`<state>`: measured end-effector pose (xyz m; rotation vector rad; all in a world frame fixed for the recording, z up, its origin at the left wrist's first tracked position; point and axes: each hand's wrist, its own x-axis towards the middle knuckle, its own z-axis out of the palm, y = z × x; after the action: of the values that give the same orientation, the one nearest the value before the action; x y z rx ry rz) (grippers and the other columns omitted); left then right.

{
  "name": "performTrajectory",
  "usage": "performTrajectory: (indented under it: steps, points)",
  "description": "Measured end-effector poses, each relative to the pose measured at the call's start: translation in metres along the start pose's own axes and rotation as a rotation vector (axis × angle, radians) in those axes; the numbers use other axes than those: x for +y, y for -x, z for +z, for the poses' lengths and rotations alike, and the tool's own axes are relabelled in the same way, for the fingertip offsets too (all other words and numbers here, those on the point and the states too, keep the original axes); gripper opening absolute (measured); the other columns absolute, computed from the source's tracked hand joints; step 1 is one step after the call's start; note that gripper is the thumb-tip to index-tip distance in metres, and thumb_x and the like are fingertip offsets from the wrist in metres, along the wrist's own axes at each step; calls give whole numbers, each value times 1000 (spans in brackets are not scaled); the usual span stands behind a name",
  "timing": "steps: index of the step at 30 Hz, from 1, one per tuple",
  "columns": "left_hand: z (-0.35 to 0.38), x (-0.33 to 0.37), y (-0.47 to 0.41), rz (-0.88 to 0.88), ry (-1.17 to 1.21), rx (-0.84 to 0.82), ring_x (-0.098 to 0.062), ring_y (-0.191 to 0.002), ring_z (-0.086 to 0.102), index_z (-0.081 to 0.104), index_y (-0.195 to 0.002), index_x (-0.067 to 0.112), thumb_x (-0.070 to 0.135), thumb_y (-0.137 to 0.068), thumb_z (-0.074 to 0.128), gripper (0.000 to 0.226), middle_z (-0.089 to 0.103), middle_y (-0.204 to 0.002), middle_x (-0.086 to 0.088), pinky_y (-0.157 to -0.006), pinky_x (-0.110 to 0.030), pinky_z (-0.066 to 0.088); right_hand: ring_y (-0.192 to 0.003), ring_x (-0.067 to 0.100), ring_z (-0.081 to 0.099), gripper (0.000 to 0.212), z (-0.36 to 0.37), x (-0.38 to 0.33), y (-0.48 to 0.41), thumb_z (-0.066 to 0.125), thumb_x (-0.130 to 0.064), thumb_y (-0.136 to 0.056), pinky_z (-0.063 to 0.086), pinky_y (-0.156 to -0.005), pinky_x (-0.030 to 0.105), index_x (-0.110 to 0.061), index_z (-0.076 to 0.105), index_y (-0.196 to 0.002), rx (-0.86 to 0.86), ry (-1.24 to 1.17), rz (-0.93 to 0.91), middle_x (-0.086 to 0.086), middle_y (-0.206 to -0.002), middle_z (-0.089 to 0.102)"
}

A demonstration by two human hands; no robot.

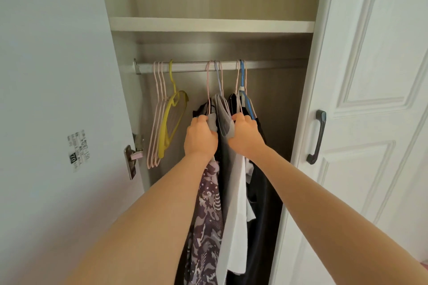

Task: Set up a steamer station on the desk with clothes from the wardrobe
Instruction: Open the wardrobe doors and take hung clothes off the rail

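reaching into the open wardrobe (pixel 208 2), both bare arms are seen extended toward the hung clothes. wardrobe opening is bounded on the left by the swung-out door (pixel 53 76) w/ a label on its inner face, and on the right by a closed panelled door (pixel 370 53) w/ a dark handle (pixel 316 136). a white shelf (pixel 212 24) caps the hanging space; the metal rail (pixel 185 66) runs just below it, edge to edge.

clothes are bunched at centre-right of the rail: a purple patterned garment (pixel 208 210), a grey/white garment (pixel 234 203) beside it, and dark garments (pixel 261 192) toward the right door. open room is left on the rail's far right and between the garments and the empty hangers. pink empty hangers (pixel 155 127) and a yellow hanger (pixel 170 122) hang at the left end, near the hinge (pixel 132 157).

left hand (pixel 202 137) is closed on the grey fabric at a hanger shoulder; right hand (pixel 246 136) is closed on the same grey garment's other shoulder, just beside a blue hanger (pixel 242 76). hands are close together, not touching.
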<state>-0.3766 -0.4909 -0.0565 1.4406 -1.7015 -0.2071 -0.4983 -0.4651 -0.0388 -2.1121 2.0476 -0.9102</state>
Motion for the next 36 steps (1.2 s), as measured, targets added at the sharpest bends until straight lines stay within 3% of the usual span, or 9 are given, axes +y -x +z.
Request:
performTrajectory:
  steps: [7,12,16,20,24,26,31,33,36]
  points:
    - [15,10,-53,-126,184,-19,-30,-109,57,55,-124,6,14,-90,57,34,61,-118,-12,-77,-32,44,-129,41,26,33,-4,-11,-23,58,-12,-89,33,-101,61,-12,48,-121,39,-38,166,16,-131,40]
    - [25,14,-82,-310,412,5,-29,-111,59,60,-123,8,9,-91,56,33,63,-122,-12,-78,-28,45,-128,42,24,22,4,-14,-42,51,-18,-96,32,-102,62,-16,57,-117,75,-135,228,15,-130,43]
    - [31,13,-99,-513,757,-18,-21,-81,63,66,-109,3,15,-93,57,22,70,-98,-12,-61,-27,46,-129,41,23,21,13,-16,-48,47,-23,-99,26,-106,61,-16,61,-113,142,-200,297,15,-130,42]
    - [25,22,-115,-619,728,-153,-15,-58,45,63,-118,0,26,-92,61,36,52,-69,-7,-47,-26,33,-127,38,26,22,12,-20,-49,46,-21,-99,24,-106,60,-15,63,-113,199,-241,323,14,-129,42]
    - [12,32,-120,-582,630,-196,-15,-54,37,65,-97,7,24,-96,54,20,48,-70,-8,-46,-25,28,-125,36,28,19,-1,-31,-56,47,-15,-97,24,-104,55,-12,62,-108,206,-255,312,14,-123,48]
    - [6,34,-119,-565,689,-168,-15,-55,37,65,-112,7,20,-95,53,25,44,-65,-6,-48,-26,29,-124,37,30,18,-6,-36,-57,48,-14,-97,25,-103,52,-10,62,-107,206,-268,289,15,-120,52]
    - [-7,38,-113,-530,772,-141,-16,-56,40,55,-128,-5,17,-93,56,41,45,-62,-3,-50,-27,31,-90,29,57,16,-13,-39,-55,48,-6,-95,41,-65,27,1,61,-92,231,-457,185,14,-83,61]
    - [-10,38,-106,-510,818,-127,-14,-54,40,57,-125,-5,15,-94,54,37,46,-60,-2,-50,-25,31,-62,16,51,15,-16,-41,-50,47,-5,-96,33,-47,21,-2,57,-85,237,-513,174,3,-66,49]
    - [-13,37,-94,-504,878,-138,-13,-54,42,67,-100,7,14,-96,47,21,49,-61,-1,-50,-23,33,-55,7,42,18,-16,-41,-39,45,-6,-97,28,-44,19,-6,55,-82,252,-539,162,-1,-64,44]
